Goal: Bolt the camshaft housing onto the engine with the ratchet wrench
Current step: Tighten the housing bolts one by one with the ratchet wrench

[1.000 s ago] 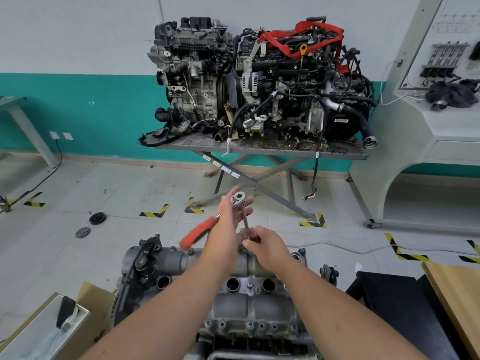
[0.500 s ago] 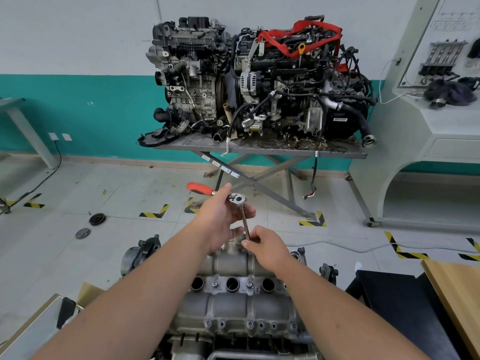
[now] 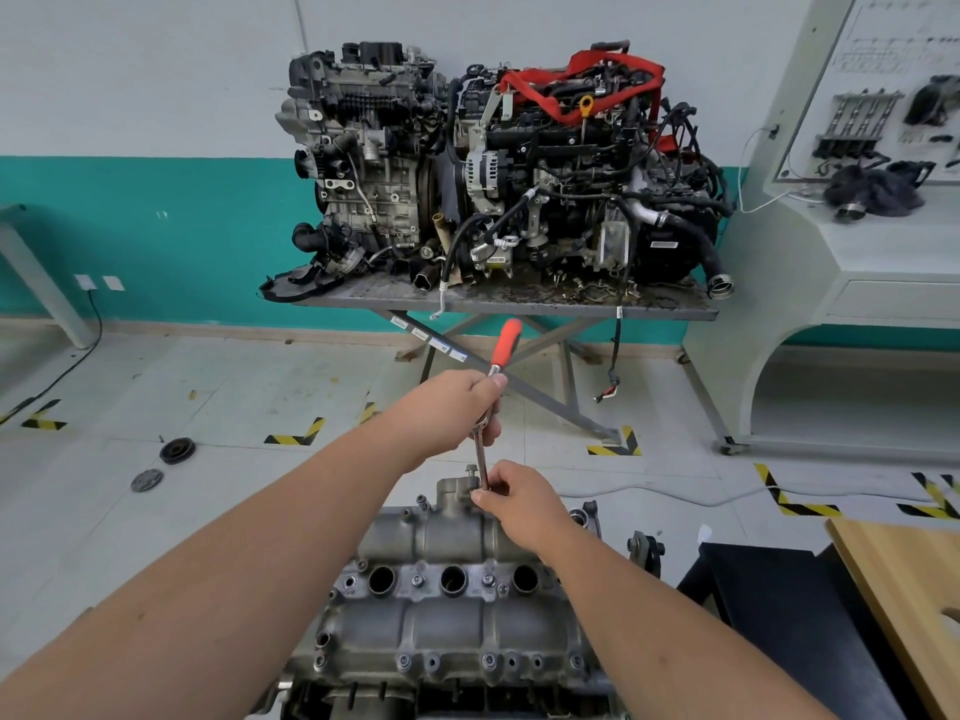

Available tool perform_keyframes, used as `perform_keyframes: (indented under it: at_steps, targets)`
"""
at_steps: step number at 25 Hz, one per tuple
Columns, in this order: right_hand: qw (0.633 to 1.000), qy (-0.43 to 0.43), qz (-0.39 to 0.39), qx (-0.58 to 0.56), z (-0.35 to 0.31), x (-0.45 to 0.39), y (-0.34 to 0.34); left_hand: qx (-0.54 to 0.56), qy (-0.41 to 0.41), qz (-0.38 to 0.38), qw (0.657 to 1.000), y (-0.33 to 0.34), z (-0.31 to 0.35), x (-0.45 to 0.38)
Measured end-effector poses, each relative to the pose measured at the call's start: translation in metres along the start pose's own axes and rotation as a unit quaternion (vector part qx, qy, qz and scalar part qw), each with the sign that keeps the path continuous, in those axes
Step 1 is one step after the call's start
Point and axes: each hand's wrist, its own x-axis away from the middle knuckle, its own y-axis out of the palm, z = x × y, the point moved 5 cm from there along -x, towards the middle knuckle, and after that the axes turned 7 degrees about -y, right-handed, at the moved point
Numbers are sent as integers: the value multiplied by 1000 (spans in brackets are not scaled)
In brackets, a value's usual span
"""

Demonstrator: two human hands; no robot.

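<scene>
Head view, left hand [image 3: 457,407] curled around the ratchet [image 3: 496,376] near its head, red handle pointing up and away, right hand [image 3: 519,498] pinching the extension bar [image 3: 481,459] just above the housing [image 3: 447,605], far end, engine below, bottom centre.

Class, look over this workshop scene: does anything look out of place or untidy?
Yes. Two round black parts lie loose on the floor at left, away from any bench, and clips and debris litter the table under the two engines.
</scene>
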Motion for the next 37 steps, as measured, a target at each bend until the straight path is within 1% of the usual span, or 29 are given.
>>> perform_keyframes:
  at_steps: [2,3,5,6,7,9,10,12,14,15,16,17,19,20,22,23,25,26,28,29,30,32,34,37]
  targets:
    - [1000,1,1,1,0,0,-1,-42,28,0,999,-1,4,0]
    - [1000,0,1,2,0,0,-1,-81,43,7,996,-2,6,0]
    - [1000,-6,2,7,-1,0,-1,-168,76,19,983,0,11,-1]
    - [1000,-8,2,11,-1,0,-1,-219,96,26,971,2,14,0]
    - [1000,-10,3,13,-1,0,-1,-280,121,40,952,6,15,0]
    - [1000,-13,6,13,-2,0,-2,-396,170,84,899,14,15,3]
    - [1000,-14,9,15,-2,-1,-2,-428,187,116,877,16,14,5]
    - [1000,-16,14,21,0,-1,-1,-449,211,188,848,16,11,9]
    - [1000,-17,9,12,0,0,0,-417,248,252,837,19,6,16]
    - [1000,-19,5,-9,-1,1,0,-378,274,280,839,21,2,20]
    - [999,-25,4,-29,-3,1,1,-325,297,305,845,24,-2,25]
    - [999,-40,3,-35,-5,1,2,-262,303,317,859,28,-9,27]
    - [999,-42,-10,11,-9,-1,2,-117,273,293,909,37,-25,26]
    - [999,-29,-13,28,-9,-2,1,-39,261,270,926,40,-32,25]
    - [1000,-14,-5,27,-5,-1,-1,136,235,209,939,43,-40,23]
    - [1000,-4,0,19,-3,0,-2,225,203,175,937,44,-42,22]
    - [1000,10,3,3,0,2,-4,367,112,124,915,46,-45,14]
    - [1000,11,2,-5,-1,2,-2,429,66,98,896,47,-49,10]
    - [1000,6,5,-15,-3,2,-2,540,-7,44,841,44,-56,4]
    - [1000,4,7,-17,-3,2,-2,563,-33,24,825,40,-58,2]
    - [1000,4,10,-18,-3,2,-2,558,-51,9,828,35,-58,3]
    - [1000,6,9,-16,-3,2,-2,501,-72,-14,862,26,-54,3]
    - [1000,8,8,-14,-2,2,-2,429,-80,-15,899,18,-46,1]
    - [1000,8,8,-3,-1,2,-3,284,-74,-11,956,8,-27,1]
